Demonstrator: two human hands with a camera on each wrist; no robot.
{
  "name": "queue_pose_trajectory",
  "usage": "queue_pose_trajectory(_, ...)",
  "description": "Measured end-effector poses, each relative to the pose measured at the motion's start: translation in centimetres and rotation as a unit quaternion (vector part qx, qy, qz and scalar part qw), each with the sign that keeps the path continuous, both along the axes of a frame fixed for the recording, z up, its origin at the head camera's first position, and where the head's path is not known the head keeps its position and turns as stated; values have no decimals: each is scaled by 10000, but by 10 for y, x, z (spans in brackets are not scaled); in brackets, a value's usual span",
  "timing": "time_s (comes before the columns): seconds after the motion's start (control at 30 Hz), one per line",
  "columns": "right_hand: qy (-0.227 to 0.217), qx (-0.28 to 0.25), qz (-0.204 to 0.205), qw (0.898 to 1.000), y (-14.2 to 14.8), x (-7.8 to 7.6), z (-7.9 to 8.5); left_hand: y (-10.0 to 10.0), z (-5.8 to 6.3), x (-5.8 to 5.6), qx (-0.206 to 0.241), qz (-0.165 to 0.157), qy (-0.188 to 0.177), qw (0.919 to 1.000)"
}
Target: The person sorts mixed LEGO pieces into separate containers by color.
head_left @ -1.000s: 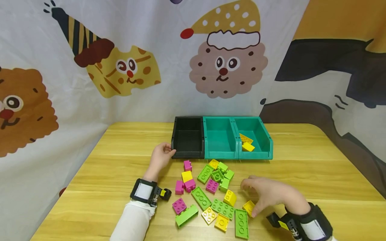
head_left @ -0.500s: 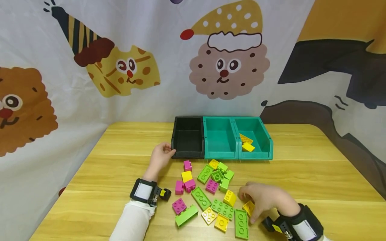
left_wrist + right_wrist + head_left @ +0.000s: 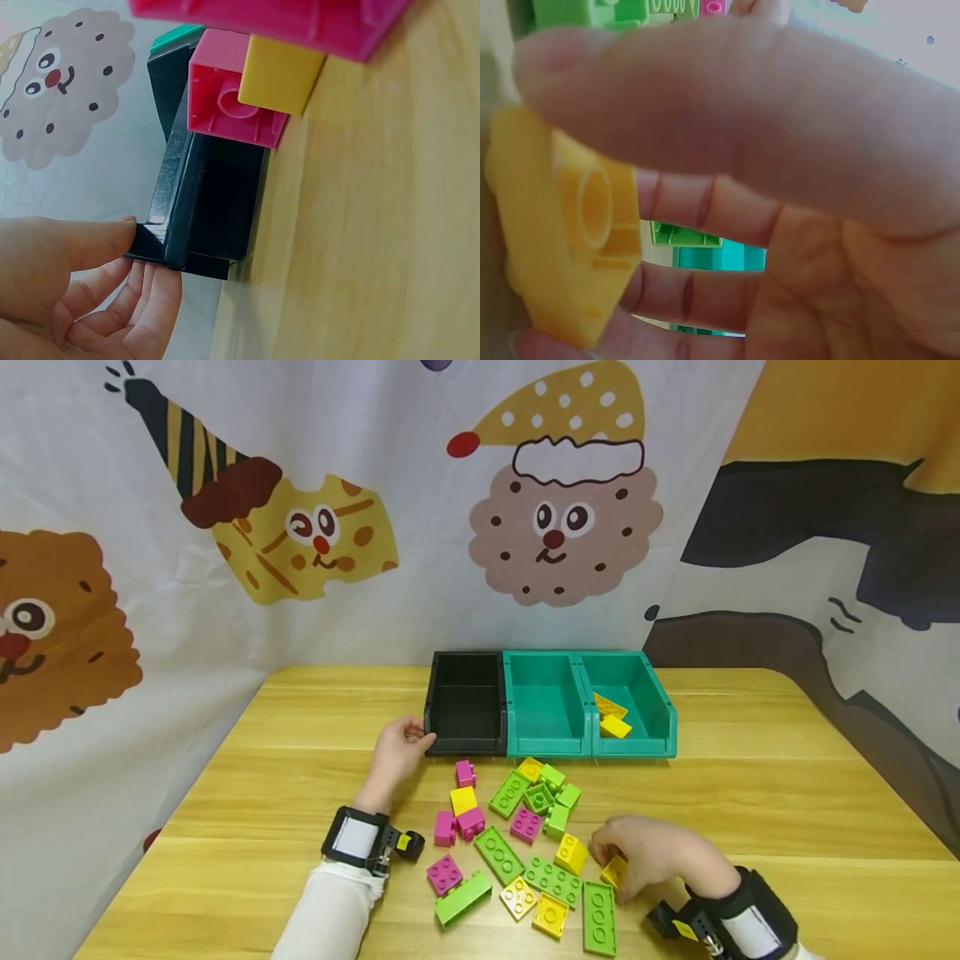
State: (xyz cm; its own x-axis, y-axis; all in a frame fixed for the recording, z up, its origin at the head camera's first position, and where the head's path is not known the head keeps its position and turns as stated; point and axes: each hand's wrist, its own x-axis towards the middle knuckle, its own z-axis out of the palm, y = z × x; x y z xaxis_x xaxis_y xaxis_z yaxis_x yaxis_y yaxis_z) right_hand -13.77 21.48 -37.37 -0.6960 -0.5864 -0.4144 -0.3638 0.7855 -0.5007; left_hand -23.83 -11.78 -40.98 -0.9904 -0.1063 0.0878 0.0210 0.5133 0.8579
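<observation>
With thumb and fingers, my left hand [image 3: 400,749] pinches the front left corner of a black storage bin [image 3: 467,745]; the left wrist view shows the thumb on the bin's rim [image 3: 154,232] and the fingers beneath. On the right side of the table, my right hand [image 3: 652,853] grips a yellow building block [image 3: 614,871]. Seen from the right wrist, this yellow block [image 3: 532,217] is tipped on edge, hollow side showing, with the thumb across its upper edge and fingers behind. Left of that hand lie another yellow block [image 3: 572,853] and a long green block [image 3: 599,918].
Two teal bins [image 3: 550,746] adjoin the black one; the rightmost holds yellow blocks [image 3: 616,727]. Several pink blocks [image 3: 445,874], green blocks [image 3: 500,853] and yellow blocks [image 3: 551,916] lie scattered before the bins. A printed cloth [image 3: 427,610] hangs behind the wooden table [image 3: 300,710].
My right hand has moved slightly left and closed its fingers on the yellow block, which has tilted and shifted a little. My left hand has stayed at the black bin.
</observation>
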Motion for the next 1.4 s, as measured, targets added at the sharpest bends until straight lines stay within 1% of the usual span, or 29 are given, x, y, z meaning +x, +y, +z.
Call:
queue_pose_trajectory(0.17,44,46,-4,10000,0,1,0,0,0,0,-42,-4,36,10000)
queue_pose_trajectory(0.3,203,-56,12,9998,2,0,-1,0,0,0,-52,-18,68,10000)
queue_pose_trajectory(0.4,462,-257,12,9986,4,-1,1,0,0,0,-42,-33,81,10000)
queue_pose_trajectory(0.47,628,-355,-94,9973,6,-1,3,0,0,0,-35,-47,82,9999)
queue_pose_trajectory(0.53,883,-423,-197,9950,7,-1,6,0,0,1,-40,-53,75,10000)
queue_pose_trajectory(0.63,1254,-509,-379,9901,8,-1,10,0,0,0,-45,-53,58,10000)
queue_pose_trajectory(0.7,1555,-604,-404,9852,8,-2,12,0,0,0,-51,-44,51,10000)
queue_pose_trajectory(0.8,1820,-744,-489,9792,8,-4,13,-1,-1,0,-52,-46,57,10000)
queue_pose_trajectory(1.03,2113,-1101,-880,9672,7,-8,13,-1,-2,-1,-94,-29,108,9999)
queue_pose_trajectory(1.17,2247,-1167,-1067,9615,7,-10,16,-2,0,-1,-49,-18,111,9999)
queue_pose_trajectory(1.23,2373,-1178,-1214,9566,8,-11,16,-1,1,0,-18,-24,125,9999)
queue_pose_trajectory(1.4,2653,-1165,-1763,9407,14,-19,15,0,1,1,61,-56,136,9999)
